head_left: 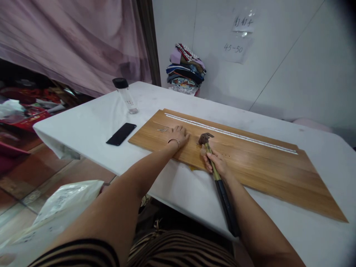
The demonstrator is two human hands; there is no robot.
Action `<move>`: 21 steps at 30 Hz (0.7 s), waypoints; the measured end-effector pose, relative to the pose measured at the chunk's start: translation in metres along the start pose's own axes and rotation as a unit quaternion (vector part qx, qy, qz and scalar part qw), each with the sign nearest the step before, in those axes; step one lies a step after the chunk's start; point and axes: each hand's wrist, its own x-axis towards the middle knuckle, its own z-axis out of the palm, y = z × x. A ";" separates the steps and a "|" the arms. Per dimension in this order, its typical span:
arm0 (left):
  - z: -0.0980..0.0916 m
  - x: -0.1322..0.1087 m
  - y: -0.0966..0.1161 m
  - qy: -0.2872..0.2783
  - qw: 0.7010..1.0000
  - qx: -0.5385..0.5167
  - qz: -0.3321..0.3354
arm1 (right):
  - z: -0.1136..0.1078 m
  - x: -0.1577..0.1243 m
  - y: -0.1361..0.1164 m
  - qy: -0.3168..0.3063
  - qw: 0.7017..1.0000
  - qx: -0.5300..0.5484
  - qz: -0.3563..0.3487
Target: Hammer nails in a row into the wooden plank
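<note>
A long brown wooden board (267, 167) lies flat on the white table. My left hand (180, 134) rests on the board's left part with its fingers spread, a thin bracelet on the wrist. Just left of it is a small bunch of nails (163, 129). My right hand (218, 162) grips a claw hammer (222, 194) high on the handle, near the head. The rusty-looking hammer head is at the board's surface; whether it touches is unclear. Small dark marks dot the wood to its right.
A pale strip (230, 133) runs along the board's far side. To the left are a black phone (121, 134) and a clear bottle with a black lid (128, 98). Folded clothes (186, 70) are stacked by the wall. A plastic bag (66, 200) is at the lower left.
</note>
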 end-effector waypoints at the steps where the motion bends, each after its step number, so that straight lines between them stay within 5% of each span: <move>1: -0.001 0.000 0.000 -0.001 1.000 0.001 0.001 | 0.000 0.000 0.001 0.000 1.000 0.000 0.000; 21: -0.003 -0.002 0.001 -0.003 1.000 -0.005 -0.002 | 0.001 -0.001 -0.002 -0.001 1.000 0.012 0.002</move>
